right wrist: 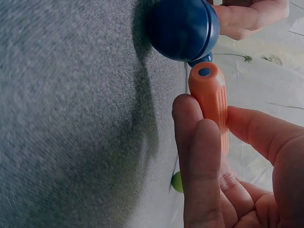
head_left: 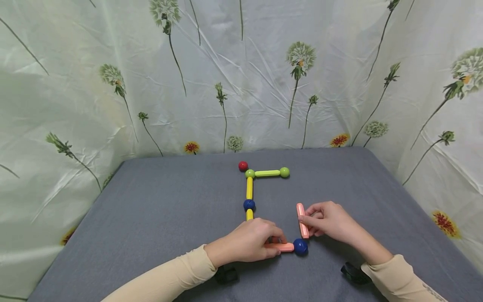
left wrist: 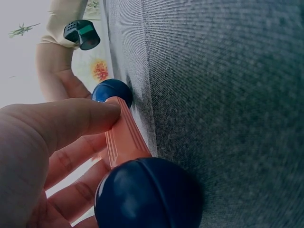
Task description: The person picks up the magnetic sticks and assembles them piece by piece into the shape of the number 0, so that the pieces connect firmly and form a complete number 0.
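Observation:
My left hand [head_left: 256,241] pinches a salmon-pink rod [head_left: 285,247] that lies low over the grey cloth. One blue ball [head_left: 300,246] sits on its right end. A larger-looking blue ball [left wrist: 147,194] is at the near end in the left wrist view; my hand hides that end from the head view. Between thumb and fingers, my right hand [head_left: 332,220] holds a second salmon-pink rod [head_left: 302,218], pointing away from me. Its near end, with a small dark dot, is close to the right blue ball; in the right wrist view a slight gap shows.
Farther back, yellow rods [head_left: 249,188] and a blue ball [head_left: 249,205] lead to a green ball [head_left: 250,173]. From there a green rod [head_left: 267,173] runs right to another green ball [head_left: 284,172]. Beside the corner is a red ball [head_left: 243,166]. Flowered fabric [head_left: 264,84] hangs behind.

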Available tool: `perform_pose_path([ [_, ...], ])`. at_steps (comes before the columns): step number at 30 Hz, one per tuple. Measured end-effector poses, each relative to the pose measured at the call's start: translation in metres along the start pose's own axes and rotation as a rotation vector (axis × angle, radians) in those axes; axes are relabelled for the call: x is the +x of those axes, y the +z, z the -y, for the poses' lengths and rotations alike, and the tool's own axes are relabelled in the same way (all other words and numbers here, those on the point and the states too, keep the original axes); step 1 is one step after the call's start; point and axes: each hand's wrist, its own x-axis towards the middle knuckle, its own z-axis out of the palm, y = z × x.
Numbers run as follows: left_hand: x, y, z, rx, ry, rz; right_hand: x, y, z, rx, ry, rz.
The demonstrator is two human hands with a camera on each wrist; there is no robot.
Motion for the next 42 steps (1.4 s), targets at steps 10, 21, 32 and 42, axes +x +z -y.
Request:
perform_pose_path([
  [10, 0.000, 0.000, 0.000, 0.014, 0.005, 0.001, 0.002, 0.003, 0.001, -0.001, -0.011, 0.017],
  [21, -0.002, 0.000, 0.000, 0.010, -0.004, -0.011, 0.009, 0.006, 0.002, 0.008, 0.030, 0.030],
  [32, -0.001, 0.000, 0.001, 0.004, -0.009, -0.005, 0.010, 0.008, 0.001, 0.060, 0.050, 0.061],
  [42, -0.002, 0.001, 0.001, 0.009, -0.018, -0.016, 0.011, 0.010, 0.001, 0.062, 0.029, 0.061],
])
